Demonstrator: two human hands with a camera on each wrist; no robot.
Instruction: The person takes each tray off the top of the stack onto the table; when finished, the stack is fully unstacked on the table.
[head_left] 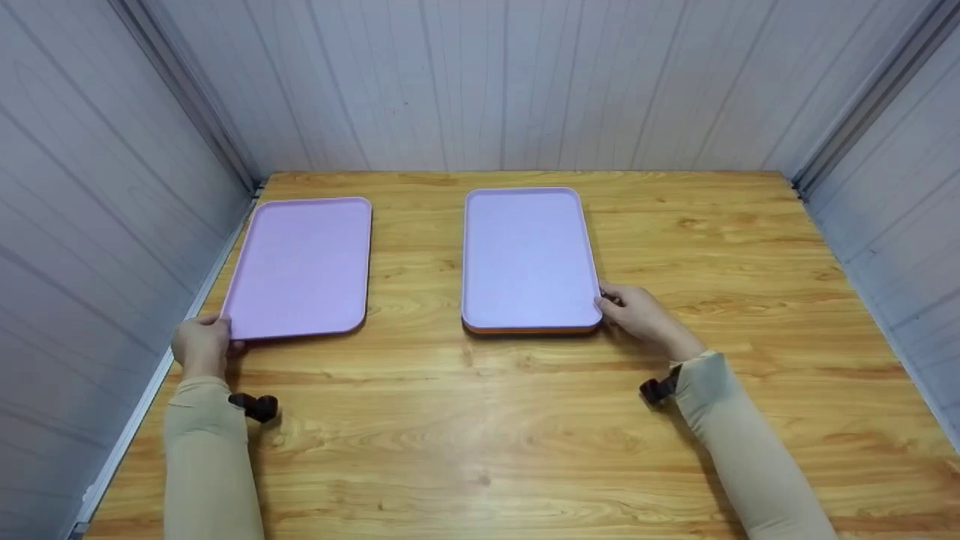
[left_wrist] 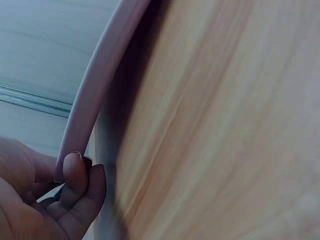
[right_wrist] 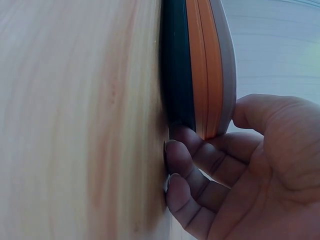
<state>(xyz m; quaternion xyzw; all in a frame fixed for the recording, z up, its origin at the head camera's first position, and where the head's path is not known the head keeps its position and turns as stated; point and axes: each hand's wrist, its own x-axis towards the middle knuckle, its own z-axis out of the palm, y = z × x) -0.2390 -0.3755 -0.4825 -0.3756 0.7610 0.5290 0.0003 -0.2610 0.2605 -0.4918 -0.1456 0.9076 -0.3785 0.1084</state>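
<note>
On the table's left lies a pink tray (head_left: 300, 266). My left hand (head_left: 201, 343) pinches its near left corner, and in the left wrist view the fingertips (left_wrist: 75, 172) curl beneath the tray's rim (left_wrist: 92, 95). A dark gap shows between that rim and the table there. Near the middle is a stack of trays, with a light purple tray (head_left: 531, 259) on top. Seen from the right wrist, orange trays (right_wrist: 204, 65) and a dark tray (right_wrist: 177, 70) lie under it. My right hand (head_left: 637, 311) grips the stack's near right corner, thumb at the top rim and fingers low at the side.
Both trays sit on a wood-grain table (head_left: 480, 435). A pale panelled wall (head_left: 480, 82) rises behind it, with more panels at the left and right. A strip of bare tabletop separates the pink tray from the stack.
</note>
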